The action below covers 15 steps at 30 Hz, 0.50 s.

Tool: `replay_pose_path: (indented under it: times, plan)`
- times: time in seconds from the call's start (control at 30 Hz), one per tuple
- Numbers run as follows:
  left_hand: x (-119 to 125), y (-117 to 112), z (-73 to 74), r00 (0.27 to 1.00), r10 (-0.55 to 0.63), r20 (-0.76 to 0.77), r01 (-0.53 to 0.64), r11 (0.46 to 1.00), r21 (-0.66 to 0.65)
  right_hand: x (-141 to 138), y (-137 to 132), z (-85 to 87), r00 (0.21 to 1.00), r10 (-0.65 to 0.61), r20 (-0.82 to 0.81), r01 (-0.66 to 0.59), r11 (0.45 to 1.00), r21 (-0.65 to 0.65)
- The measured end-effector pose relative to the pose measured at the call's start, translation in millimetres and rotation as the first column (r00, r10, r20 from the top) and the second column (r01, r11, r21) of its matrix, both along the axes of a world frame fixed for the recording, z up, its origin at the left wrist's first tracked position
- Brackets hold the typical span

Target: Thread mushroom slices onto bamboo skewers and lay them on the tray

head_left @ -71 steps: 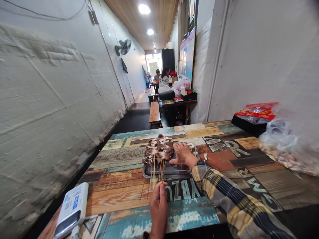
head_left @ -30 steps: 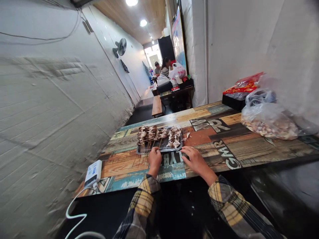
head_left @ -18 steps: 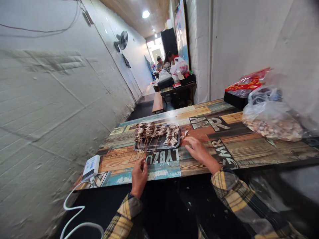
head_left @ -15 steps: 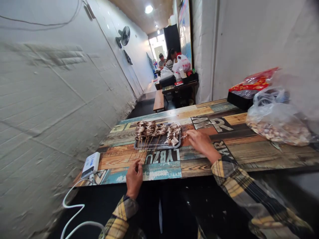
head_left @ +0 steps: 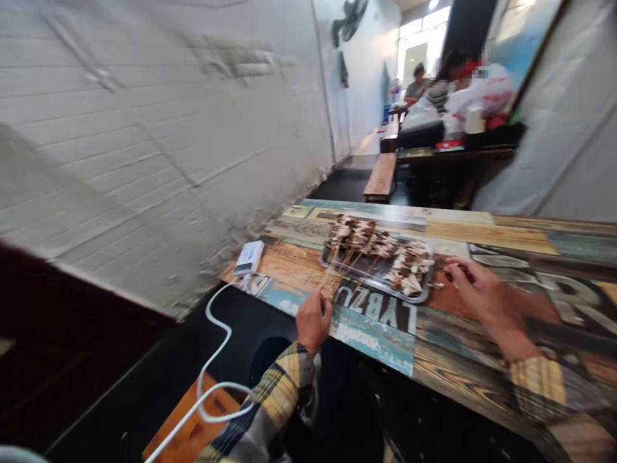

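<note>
A metal tray [head_left: 420, 299] lies on the table with skewers [head_left: 354, 235] of brown and white pieces that look like mushroom. Loose pieces of the same kind [head_left: 409, 267] fill its right end. Bare stick ends stick out over the near edge. My left hand [head_left: 314, 320] is at those ends, fingers curled; whether it grips a stick is hidden. To the right of the tray is my right hand [head_left: 484, 299], thumb and fingers pinched together, with a small dark bit at the tips too blurred to name. A pale scrap [head_left: 438, 285] lies between it and the tray.
A white box-like device [head_left: 249, 258] with a white cable [head_left: 226, 334] sits at the table's left end, close to the white wall [head_left: 193, 148]. Beyond are a wooden bench [head_left: 380, 175], another table with plastic bags [head_left: 486, 96], and two people. An orange-brown stool [head_left: 193, 421] is below left.
My view has swung left and down, so the tray and both hands appear farther right. The bags at the table's right end have left view. Both hands keep nearly the same pose.
</note>
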<state>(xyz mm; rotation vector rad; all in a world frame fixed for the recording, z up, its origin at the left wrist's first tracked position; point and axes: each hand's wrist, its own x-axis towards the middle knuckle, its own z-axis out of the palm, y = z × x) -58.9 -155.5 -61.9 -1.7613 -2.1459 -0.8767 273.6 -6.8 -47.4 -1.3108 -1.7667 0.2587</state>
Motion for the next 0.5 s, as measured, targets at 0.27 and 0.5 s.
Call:
replay_pose_path:
  times: [0.27,0.5]
  plan:
    - [-0.4,-10.2,0.5,0.997,-0.032,0.068,0.032,0.999,-0.002,-20.6,-18.3,-10.5,0.993,0.086,0.081,-0.092,0.992,0.086]
    - [-15.5,-17.6,4.1,0.941,-0.211,0.264,0.210,0.977,0.035,-14.7,-75.3,-34.5,0.925,0.036,0.377,-0.093,0.987,0.132]
